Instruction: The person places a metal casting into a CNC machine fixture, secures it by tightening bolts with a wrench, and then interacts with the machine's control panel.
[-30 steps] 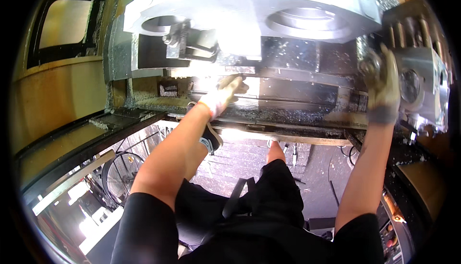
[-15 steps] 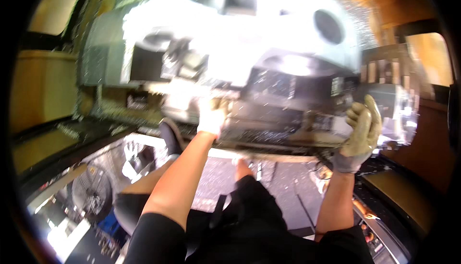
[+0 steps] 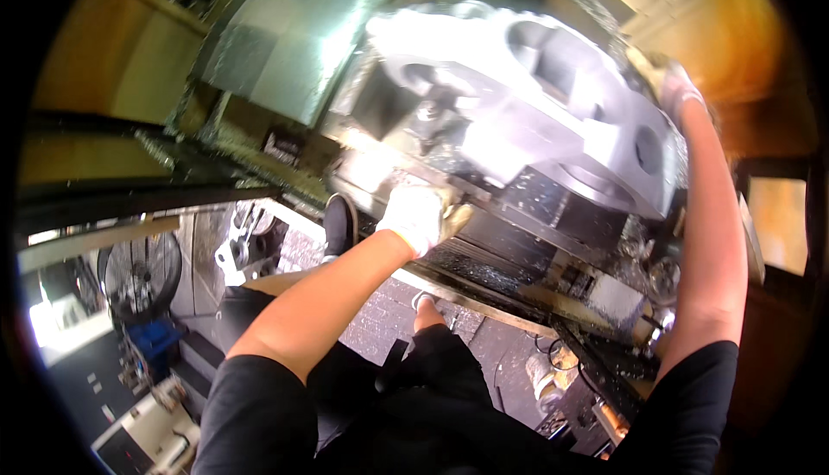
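Note:
A large pale metal casting (image 3: 527,99) with round bores sits on a machine bed (image 3: 492,237) in front of me. My left hand (image 3: 419,216), in a white and yellowish work glove, rests at the bed's near edge, fingers partly apart and nothing visible in them. With my arm stretched far forward, my right hand (image 3: 673,86), also gloved, is at the casting's far right side. Its fingers are blurred and partly hidden, so their grip does not show. A dark clamp-like part (image 3: 429,117) stands beside the casting's left end.
Left of the casting is a shiny metal block (image 3: 289,43). Metal chips lie about the bed. My shoe (image 3: 340,224) is up by the front rail (image 3: 475,302). A round fan (image 3: 140,272) and another metal part (image 3: 242,246) are at lower left. A hose (image 3: 561,354) hangs at lower right.
My right hand has moved from the near right up to the casting's far right side. My left hand has stayed near the bed's front edge. The whole view has turned.

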The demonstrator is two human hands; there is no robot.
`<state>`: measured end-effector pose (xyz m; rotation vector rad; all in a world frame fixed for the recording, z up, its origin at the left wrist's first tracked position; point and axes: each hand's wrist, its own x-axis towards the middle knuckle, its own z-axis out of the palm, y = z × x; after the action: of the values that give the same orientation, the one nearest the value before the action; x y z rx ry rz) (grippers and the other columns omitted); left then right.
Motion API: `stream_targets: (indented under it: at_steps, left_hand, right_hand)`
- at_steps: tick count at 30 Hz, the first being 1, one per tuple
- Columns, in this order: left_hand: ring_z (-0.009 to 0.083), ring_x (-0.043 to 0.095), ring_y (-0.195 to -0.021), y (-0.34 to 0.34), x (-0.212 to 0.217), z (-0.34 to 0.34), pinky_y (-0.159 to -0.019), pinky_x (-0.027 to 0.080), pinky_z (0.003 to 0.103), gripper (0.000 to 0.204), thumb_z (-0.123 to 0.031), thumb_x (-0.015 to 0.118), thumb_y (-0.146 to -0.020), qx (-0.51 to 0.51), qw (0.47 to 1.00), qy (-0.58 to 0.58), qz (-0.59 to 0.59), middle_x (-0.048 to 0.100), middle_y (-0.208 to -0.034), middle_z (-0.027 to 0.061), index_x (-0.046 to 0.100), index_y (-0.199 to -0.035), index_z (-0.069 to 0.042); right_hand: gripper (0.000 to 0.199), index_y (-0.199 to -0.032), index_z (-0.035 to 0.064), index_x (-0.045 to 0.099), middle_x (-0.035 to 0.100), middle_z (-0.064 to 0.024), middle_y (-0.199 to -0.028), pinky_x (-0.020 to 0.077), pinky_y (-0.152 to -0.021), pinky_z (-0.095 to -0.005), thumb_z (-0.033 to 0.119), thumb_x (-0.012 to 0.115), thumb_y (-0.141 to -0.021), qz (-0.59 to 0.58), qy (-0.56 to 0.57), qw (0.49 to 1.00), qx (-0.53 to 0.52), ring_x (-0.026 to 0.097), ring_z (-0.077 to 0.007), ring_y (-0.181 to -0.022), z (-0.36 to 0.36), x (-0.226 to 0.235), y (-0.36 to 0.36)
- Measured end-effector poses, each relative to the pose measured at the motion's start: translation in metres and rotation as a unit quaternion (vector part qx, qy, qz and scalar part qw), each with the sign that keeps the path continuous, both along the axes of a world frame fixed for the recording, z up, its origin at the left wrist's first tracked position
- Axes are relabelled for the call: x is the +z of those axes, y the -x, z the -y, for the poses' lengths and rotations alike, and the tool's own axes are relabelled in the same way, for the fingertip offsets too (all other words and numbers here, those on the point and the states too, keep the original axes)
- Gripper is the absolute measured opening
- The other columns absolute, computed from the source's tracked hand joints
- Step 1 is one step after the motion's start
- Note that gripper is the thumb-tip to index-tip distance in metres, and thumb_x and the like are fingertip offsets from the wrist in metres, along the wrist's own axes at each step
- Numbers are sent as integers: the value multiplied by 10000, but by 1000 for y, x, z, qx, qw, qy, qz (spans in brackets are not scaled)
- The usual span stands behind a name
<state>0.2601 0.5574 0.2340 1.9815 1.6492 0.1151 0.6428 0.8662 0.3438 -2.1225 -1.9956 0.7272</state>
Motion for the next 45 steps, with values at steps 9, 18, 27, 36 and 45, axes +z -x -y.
stream_targets:
  at_steps: [9,18,27,36,45]
  left_hand:
    - [363,725,-783,68,53,-70,-711,597,452,380,-338,676,-958,108,943,-292,117,730,-954,158,645,-1216,-62]
    - [395,721,-860,77,6,-103,-771,587,486,169,-236,636,-988,51,956,-164,238,705,-887,180,638,-1041,-75]
    - [370,715,-787,82,9,-102,-682,580,488,130,-204,676,-918,49,943,-161,287,669,-836,158,614,-936,-92]
    - [317,668,-750,77,-1,-100,-674,529,455,115,-168,673,-911,24,914,-215,345,642,-779,69,582,-842,-153]
    - [296,745,-697,39,112,-103,-659,571,462,366,-450,638,-1018,-92,966,-210,-123,760,-833,159,723,-920,-109]
  right_hand:
    - [446,-1278,19,695,723,-54,-1098,525,-903,-318,374,692,-1009,-69,52,996,35,649,-153,-990,12,17,16]
    - [585,-1554,-59,471,467,-206,-1619,320,-1262,-421,378,397,-1172,-63,-144,987,26,459,-304,-1482,177,19,-28]
    - [605,-1519,-51,535,559,-215,-1540,391,-1207,-428,399,328,-1173,84,-234,969,-14,537,-304,-1400,188,0,-67]
    - [523,-1497,-47,558,580,-184,-1526,420,-1199,-394,330,396,-1173,16,-288,957,-36,561,-283,-1383,198,-10,-21]
    - [452,-1442,-4,599,673,-130,-1351,484,-1083,-346,279,629,-1091,-294,-332,880,-168,617,-222,-1244,209,1,22]
